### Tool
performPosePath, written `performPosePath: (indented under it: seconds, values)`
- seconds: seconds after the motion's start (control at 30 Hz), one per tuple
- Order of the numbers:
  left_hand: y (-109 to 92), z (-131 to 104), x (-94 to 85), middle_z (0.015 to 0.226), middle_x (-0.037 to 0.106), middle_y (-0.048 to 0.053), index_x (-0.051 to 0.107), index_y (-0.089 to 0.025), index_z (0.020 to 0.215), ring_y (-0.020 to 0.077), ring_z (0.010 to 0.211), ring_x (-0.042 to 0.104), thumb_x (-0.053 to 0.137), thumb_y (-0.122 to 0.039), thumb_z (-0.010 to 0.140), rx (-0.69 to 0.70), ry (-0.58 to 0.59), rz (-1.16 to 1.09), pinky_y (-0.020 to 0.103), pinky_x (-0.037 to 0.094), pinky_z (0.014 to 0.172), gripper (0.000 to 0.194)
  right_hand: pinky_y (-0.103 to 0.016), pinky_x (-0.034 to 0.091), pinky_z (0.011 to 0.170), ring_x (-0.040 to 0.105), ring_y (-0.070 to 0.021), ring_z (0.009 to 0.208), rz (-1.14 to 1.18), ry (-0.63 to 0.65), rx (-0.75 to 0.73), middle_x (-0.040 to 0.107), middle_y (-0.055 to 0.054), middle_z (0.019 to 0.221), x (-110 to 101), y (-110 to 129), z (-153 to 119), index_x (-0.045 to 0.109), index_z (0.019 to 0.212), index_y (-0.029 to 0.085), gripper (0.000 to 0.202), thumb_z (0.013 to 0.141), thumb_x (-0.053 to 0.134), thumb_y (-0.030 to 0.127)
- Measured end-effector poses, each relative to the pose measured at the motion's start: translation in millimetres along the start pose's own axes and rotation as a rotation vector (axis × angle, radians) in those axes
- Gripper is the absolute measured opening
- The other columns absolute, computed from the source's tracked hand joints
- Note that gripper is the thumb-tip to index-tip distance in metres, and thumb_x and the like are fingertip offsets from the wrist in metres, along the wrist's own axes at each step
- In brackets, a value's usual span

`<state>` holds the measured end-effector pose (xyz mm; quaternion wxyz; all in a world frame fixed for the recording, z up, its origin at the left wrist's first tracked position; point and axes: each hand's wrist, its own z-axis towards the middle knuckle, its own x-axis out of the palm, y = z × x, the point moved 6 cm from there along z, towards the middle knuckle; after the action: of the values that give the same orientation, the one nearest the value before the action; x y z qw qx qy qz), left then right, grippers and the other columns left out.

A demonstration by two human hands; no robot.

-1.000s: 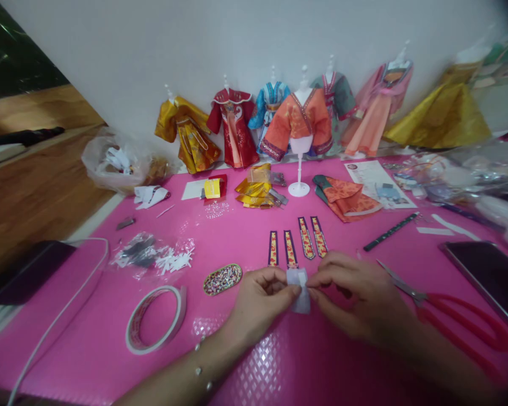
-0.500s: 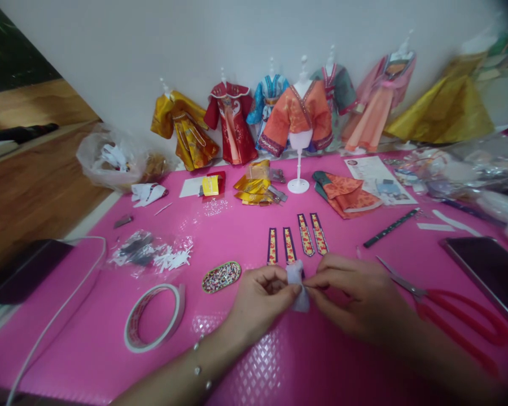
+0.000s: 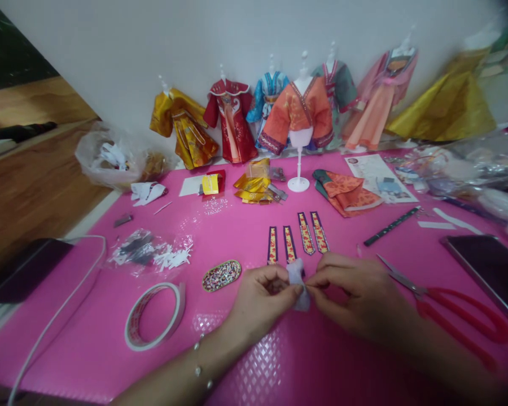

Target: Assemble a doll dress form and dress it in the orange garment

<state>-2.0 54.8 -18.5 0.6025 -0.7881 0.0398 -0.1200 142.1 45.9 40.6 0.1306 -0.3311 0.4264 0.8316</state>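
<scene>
Between my two hands is a small piece of sheer whitish fabric (image 3: 297,273). My left hand (image 3: 265,293) pinches it from the left, thumb on top and fingers curled. From the right, the thumb and forefinger of my right hand (image 3: 349,293) close on the fabric's right edge; anything finer between those fingertips is too small to tell. Just beyond the fabric lie several patterned yellow strips (image 3: 306,234) with dark borders, one partly hidden by the fabric. Left of my left hand sits an oval dish of mixed beads (image 3: 221,276).
Red-handled scissors (image 3: 461,301) lie right of my right hand, with a phone (image 3: 486,270) beyond. A tape roll (image 3: 154,316) rests at left, near a bag of small white pieces (image 3: 173,256). Miniature dresses on stands (image 3: 232,121) line the wall behind an orange top (image 3: 298,110).
Both hands keep their pinch on the fabric in nearly the same place. The fabric's upper part leans slightly differently; the whole view has shifted a little.
</scene>
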Motion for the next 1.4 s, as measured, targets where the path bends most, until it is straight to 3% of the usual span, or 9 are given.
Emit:
performPosePath:
  seconds: [0.3, 0.6, 0.73, 0.9, 1.13, 1.4]
  values:
    - [1, 0, -0.8, 0.052, 0.057, -0.004, 0.065, -0.015, 0.063, 0.0078, 0.048, 0.047, 0.078, -0.026, 0.065, -0.021, 0.005, 0.005, 0.023, 0.036, 0.051, 0.016, -0.023, 0.033, 0.051, 0.043, -0.0082, 0.052, 0.027, -0.012, 0.056, 0.058, 0.003, 0.068, -1, -2, 1, 0.064, 0.075, 0.02, 0.011, 0.08, 0.062, 0.011]
    - [-3, -1, -1.4, 0.054, 0.054, -0.004, 0.065, -0.015, 0.063, 0.0093, 0.053, 0.045, 0.076, -0.03, 0.069, 0.015, 0.01, -0.012, 0.024, 0.035, 0.055, 0.019, -0.022, 0.03, 0.05, 0.039, -0.0078, 0.052, 0.091, -0.066, 0.072, 0.055, 0.004, 0.067, -4, -3, 3, 0.057, 0.072, 0.019, 0.014, 0.075, 0.057, 0.006]
    - [-10, -2, 1.4, 0.07, 0.063, 0.001, 0.066, -0.015, 0.063, 0.0126, 0.066, 0.054, 0.077, -0.028, 0.07, 0.088, 0.038, -0.065, 0.026, 0.041, 0.066, 0.018, -0.022, 0.03, 0.05, 0.042, -0.0085, 0.054, 0.105, -0.082, 0.068, 0.055, 0.003, 0.065, -3, -5, 5, 0.057, 0.07, 0.019, 0.014, 0.073, 0.055, 0.005]
    - [-13, -1, 2.1, 0.075, 0.062, 0.002, 0.067, -0.016, 0.063, 0.015, 0.076, 0.056, 0.078, -0.027, 0.071, 0.139, 0.049, -0.105, 0.029, 0.042, 0.075, 0.017, -0.021, 0.032, 0.05, 0.042, -0.0086, 0.053, 0.151, -0.055, 0.133, 0.055, 0.003, 0.062, 0, -11, 6, 0.057, 0.066, 0.018, 0.013, 0.073, 0.054, 0.007]
    - [-13, -1, -1.3, 0.07, 0.056, 0.0, 0.063, -0.016, 0.063, 0.013, 0.067, 0.05, 0.071, -0.022, 0.073, 0.171, 0.034, -0.04, 0.028, 0.036, 0.065, 0.014, -0.022, 0.035, 0.053, 0.045, -0.0092, 0.055, 0.194, -0.034, 0.142, 0.059, 0.002, 0.066, -1, -11, 6, 0.062, 0.071, 0.018, 0.014, 0.081, 0.056, 0.011]
    - [-15, -1, -0.1, 0.07, 0.052, -0.001, 0.063, -0.017, 0.062, 0.0129, 0.066, 0.048, 0.069, -0.018, 0.073, 0.211, 0.03, 0.008, 0.028, 0.036, 0.063, 0.013, -0.023, 0.034, 0.055, 0.05, -0.0095, 0.06, 0.102, -0.119, 0.039, 0.061, 0.001, 0.07, -5, -5, 3, 0.065, 0.076, 0.017, 0.007, 0.078, 0.065, 0.01]
